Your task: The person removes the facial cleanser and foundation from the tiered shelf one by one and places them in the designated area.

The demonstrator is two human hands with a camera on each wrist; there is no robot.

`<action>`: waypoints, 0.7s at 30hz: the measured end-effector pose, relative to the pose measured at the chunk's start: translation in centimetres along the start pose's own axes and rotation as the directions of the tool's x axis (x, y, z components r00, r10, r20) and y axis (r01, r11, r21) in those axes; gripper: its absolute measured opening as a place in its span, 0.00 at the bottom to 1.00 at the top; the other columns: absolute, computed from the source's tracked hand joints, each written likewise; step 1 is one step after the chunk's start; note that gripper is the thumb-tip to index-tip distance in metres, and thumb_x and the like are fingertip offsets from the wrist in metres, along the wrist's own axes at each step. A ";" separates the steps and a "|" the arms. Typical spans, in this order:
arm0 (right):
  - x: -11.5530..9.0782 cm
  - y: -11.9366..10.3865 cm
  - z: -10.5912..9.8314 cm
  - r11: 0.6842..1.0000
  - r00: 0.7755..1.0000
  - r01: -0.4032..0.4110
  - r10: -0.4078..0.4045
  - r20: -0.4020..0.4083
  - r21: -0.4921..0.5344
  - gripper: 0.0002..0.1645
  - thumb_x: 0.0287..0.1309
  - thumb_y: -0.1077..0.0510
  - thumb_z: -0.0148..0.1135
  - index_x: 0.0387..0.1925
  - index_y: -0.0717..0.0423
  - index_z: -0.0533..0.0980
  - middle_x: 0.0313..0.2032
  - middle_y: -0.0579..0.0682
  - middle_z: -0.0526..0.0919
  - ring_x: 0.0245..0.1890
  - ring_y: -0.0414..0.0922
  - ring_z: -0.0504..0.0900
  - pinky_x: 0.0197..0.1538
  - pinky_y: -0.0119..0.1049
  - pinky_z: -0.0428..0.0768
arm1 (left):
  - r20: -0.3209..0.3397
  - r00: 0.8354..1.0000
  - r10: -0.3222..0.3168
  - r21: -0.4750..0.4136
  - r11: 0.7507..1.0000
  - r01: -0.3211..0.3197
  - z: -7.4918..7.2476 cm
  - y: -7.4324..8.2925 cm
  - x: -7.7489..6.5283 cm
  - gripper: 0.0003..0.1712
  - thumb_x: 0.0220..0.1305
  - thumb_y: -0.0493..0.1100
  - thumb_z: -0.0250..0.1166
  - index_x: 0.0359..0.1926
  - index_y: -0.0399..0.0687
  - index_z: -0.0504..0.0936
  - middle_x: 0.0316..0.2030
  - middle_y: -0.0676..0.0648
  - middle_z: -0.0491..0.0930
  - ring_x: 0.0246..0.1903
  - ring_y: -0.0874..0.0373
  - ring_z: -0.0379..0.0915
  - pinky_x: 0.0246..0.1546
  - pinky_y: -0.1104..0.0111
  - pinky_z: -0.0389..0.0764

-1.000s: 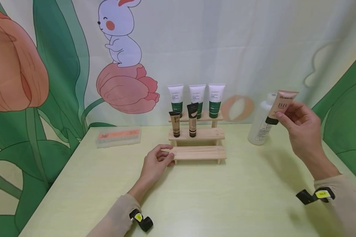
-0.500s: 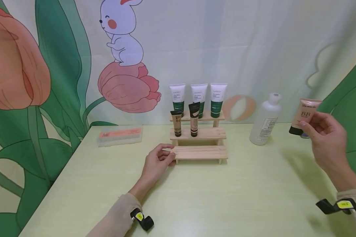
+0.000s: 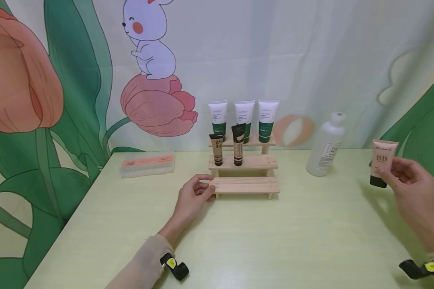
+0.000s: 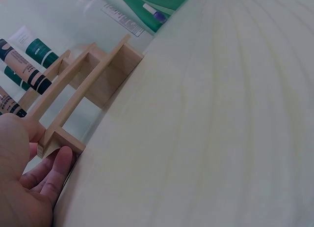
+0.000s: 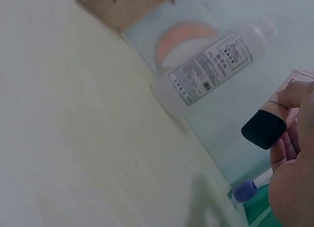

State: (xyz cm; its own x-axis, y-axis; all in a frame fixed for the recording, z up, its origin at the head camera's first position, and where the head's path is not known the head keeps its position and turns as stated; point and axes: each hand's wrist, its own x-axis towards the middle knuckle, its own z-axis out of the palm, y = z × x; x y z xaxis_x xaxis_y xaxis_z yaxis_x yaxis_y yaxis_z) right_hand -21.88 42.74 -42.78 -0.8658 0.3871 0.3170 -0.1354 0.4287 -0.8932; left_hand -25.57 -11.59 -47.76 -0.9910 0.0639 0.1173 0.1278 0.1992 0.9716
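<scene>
My right hand pinches a pink BB cream tube with its black cap down, above the right part of the table. In the right wrist view the cap juts from between thumb and fingers. My left hand grips the left end of the lowest step of a three-tier wooden stand. Two slim beige tubes with black caps, one shorter and one taller, stand on the middle step. Along the top step are three white-and-green tubes.
Right of the stand is a white bottle. A small bottle with a purple part stands near the back edge, mostly hidden in the head view. At back left lies a flat clear case with an orange label. A printed curtain hangs behind.
My right hand has carried the BB cream tube rightward and downward, from in front of the white bottle to well right of it. The left hand keeps its grip on the stand.
</scene>
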 end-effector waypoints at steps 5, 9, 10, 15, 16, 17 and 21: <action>-0.3 1.3 -0.5 0.998 0.999 -0.015 0.017 0.034 -0.057 0.13 0.78 0.58 0.70 0.54 0.35 0.80 0.46 0.25 0.80 0.44 0.31 0.77 0.42 0.12 0.77 | 0.003 1.000 -0.003 -0.004 1.000 0.003 -0.1 0.0 0.0 0.16 0.78 0.38 0.72 0.63 0.52 0.87 0.42 0.43 0.91 0.40 0.50 0.92 0.46 0.64 0.94; -0.4 2.1 -0.8 0.999 0.998 -0.026 0.027 0.064 -0.022 0.14 0.76 0.61 0.71 0.52 0.37 0.81 0.45 0.26 0.82 0.43 0.30 0.78 0.40 0.13 0.80 | 0.003 1.000 -0.005 -0.008 1.000 0.005 -0.1 0.1 0.0 0.17 0.78 0.39 0.73 0.63 0.52 0.87 0.43 0.42 0.91 0.41 0.50 0.91 0.46 0.64 0.94; -0.4 2.3 -0.9 0.999 0.997 -0.027 0.028 0.067 -0.020 0.15 0.76 0.61 0.72 0.52 0.37 0.81 0.45 0.26 0.82 0.42 0.30 0.78 0.39 0.14 0.80 | 0.004 1.000 -0.004 -0.008 1.000 0.004 -0.1 0.1 0.0 0.17 0.78 0.39 0.73 0.63 0.52 0.87 0.43 0.42 0.91 0.41 0.50 0.91 0.46 0.64 0.94; -0.5 3.2 -0.9 0.997 0.994 -0.055 0.060 0.096 -0.050 0.14 0.75 0.58 0.74 0.52 0.35 0.81 0.41 0.26 0.83 0.39 0.29 0.78 0.32 0.18 0.79 | 0.003 1.000 -0.005 -0.009 1.000 0.005 -0.2 0.2 -0.1 0.17 0.78 0.39 0.73 0.63 0.52 0.87 0.43 0.42 0.90 0.41 0.50 0.91 0.46 0.64 0.94; -0.5 3.4 -0.9 0.996 0.993 -0.060 0.067 0.100 -0.065 0.13 0.75 0.56 0.74 0.52 0.35 0.81 0.40 0.25 0.83 0.38 0.28 0.78 0.31 0.19 0.79 | 0.001 1.000 -0.005 -0.009 1.000 0.005 -0.2 0.1 -0.1 0.16 0.78 0.39 0.73 0.63 0.52 0.87 0.43 0.42 0.90 0.40 0.50 0.91 0.45 0.64 0.94; -0.5 3.6 -0.9 0.994 0.991 -0.068 0.077 0.109 -0.086 0.13 0.75 0.55 0.74 0.52 0.34 0.81 0.40 0.25 0.83 0.38 0.28 0.78 0.30 0.20 0.78 | -0.001 1.000 -0.007 -0.009 1.000 0.007 -0.2 0.1 -0.1 0.16 0.78 0.39 0.73 0.63 0.52 0.87 0.43 0.42 0.91 0.40 0.50 0.91 0.45 0.64 0.94; -0.5 4.4 -0.8 0.973 0.984 -0.091 0.120 0.131 -0.211 0.15 0.77 0.46 0.72 0.58 0.41 0.81 0.40 0.25 0.80 0.39 0.30 0.76 0.31 0.23 0.79 | 0.006 1.000 -0.003 -0.012 1.000 0.003 -0.3 0.1 -0.1 0.16 0.79 0.39 0.72 0.63 0.50 0.87 0.43 0.42 0.91 0.39 0.50 0.91 0.45 0.63 0.94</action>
State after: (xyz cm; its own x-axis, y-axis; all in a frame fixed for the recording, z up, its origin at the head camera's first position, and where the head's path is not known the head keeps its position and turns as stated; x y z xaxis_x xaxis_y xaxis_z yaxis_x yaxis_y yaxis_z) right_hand -21.63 45.11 -46.61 -0.9314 0.3255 0.1628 0.0484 0.5540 -0.8311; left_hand -25.49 -11.85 -47.64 -0.9911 0.0694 0.1135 0.1247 0.1880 0.9742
